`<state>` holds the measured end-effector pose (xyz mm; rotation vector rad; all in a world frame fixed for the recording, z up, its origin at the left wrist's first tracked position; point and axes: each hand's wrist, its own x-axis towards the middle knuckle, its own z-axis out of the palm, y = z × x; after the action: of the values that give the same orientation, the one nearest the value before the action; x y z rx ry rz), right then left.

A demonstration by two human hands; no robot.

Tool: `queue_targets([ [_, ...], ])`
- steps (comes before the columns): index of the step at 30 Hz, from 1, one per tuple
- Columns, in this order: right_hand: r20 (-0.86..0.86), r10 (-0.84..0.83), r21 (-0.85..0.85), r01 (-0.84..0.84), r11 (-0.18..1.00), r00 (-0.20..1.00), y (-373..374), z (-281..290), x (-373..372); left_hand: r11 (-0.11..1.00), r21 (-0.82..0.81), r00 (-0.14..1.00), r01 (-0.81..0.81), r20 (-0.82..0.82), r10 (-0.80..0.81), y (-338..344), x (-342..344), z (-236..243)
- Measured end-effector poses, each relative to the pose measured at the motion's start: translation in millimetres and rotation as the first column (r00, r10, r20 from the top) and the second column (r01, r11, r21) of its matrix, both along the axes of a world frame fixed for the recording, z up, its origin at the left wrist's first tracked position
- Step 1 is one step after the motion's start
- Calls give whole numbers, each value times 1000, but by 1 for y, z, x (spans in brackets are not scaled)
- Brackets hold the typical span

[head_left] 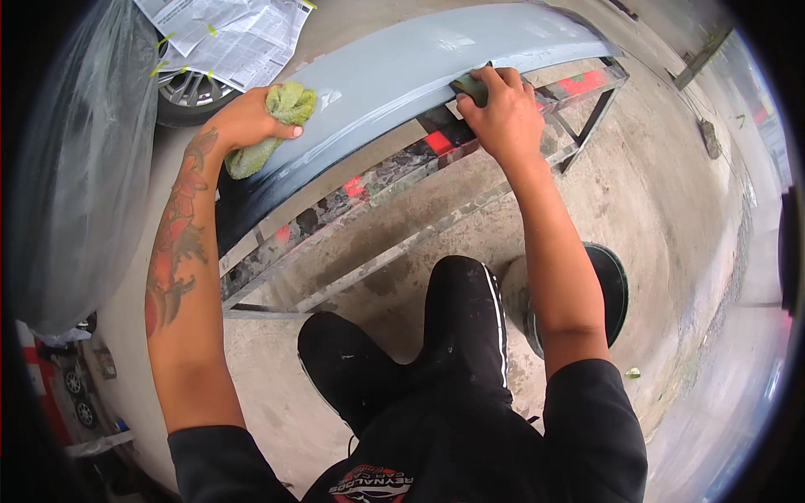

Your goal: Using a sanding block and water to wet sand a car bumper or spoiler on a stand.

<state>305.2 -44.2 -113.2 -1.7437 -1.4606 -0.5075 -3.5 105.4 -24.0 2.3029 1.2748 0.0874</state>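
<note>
A long, curved grey car body panel [369, 75], perhaps a bumper, lies across a paint-spattered metal stand [394, 172]. Pale smears and streaks mark its surface, and its near left end is dark. My left hand [237, 123] is wrapped round a yellow-green cloth [288, 106] at the panel's left part; the cloth hangs out below the palm. At the panel's near edge, right of the middle, my right hand [509, 116] grips a dark green sanding pad [471, 89] against it. The fingers partly cover the pad, so its full shape is hidden.
Behind my left hand stands a car wheel [191, 90] under taped newspaper [231, 38]. Clear plastic sheeting [84, 168] hangs at the left. A dark bucket [619, 281] sits on the concrete floor, partly behind my right forearm. A post [703, 59] rises at the far right.
</note>
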Motion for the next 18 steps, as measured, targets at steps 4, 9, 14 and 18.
queue_targets([
  [4,-37,207,-71,-209,975,978,-8,-3,-80,999,-42,1000,-12,-5,12,-5,6,2],
  [9,15,499,-138,-492,859,867,-18,-4,-177,998,-55,998,-34,46,37,0,2,-9],
  [14,1,160,-130,-159,979,987,7,3,-21,998,-8,996,-69,59,70,-2,-10,-11],
  [18,-38,-58,-125,53,991,998,11,-2,47,999,32,1000,-5,-7,5,-24,22,2],
])
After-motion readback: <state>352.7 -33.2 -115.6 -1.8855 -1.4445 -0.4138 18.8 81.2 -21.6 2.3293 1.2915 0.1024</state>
